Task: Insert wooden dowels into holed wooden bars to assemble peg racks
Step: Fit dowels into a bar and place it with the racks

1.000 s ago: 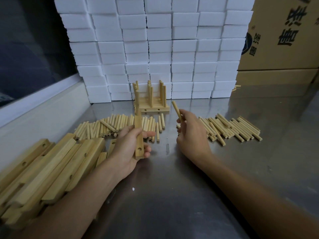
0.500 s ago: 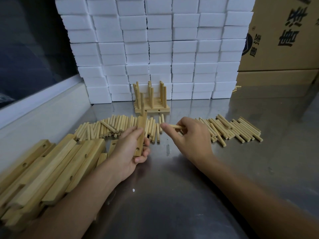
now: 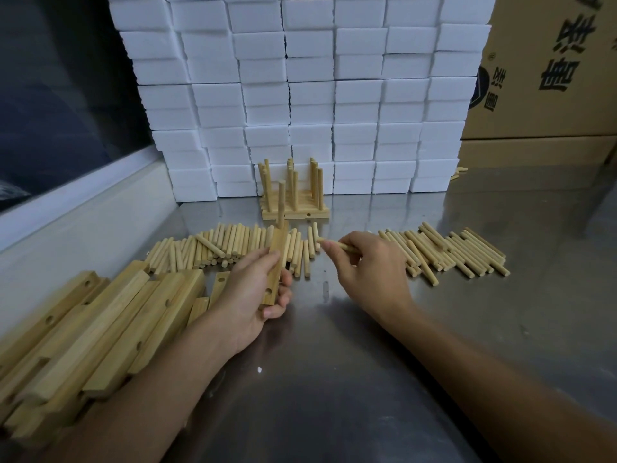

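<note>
Your right hand (image 3: 370, 272) swung its dowel (image 3: 335, 244) from upright to level, tip now pointing 9 o'clock toward the holed bar (image 3: 274, 267).

Bench surroundings, non-task items

My steel tabletop (image 3: 367, 379) carried a wall of stacked white foam blocks (image 3: 310, 95) at the back; brown cardboard cartons (image 3: 551, 78) with dark printed characters stood to its right, a dark window pane (image 3: 60, 95) to its left.
</note>
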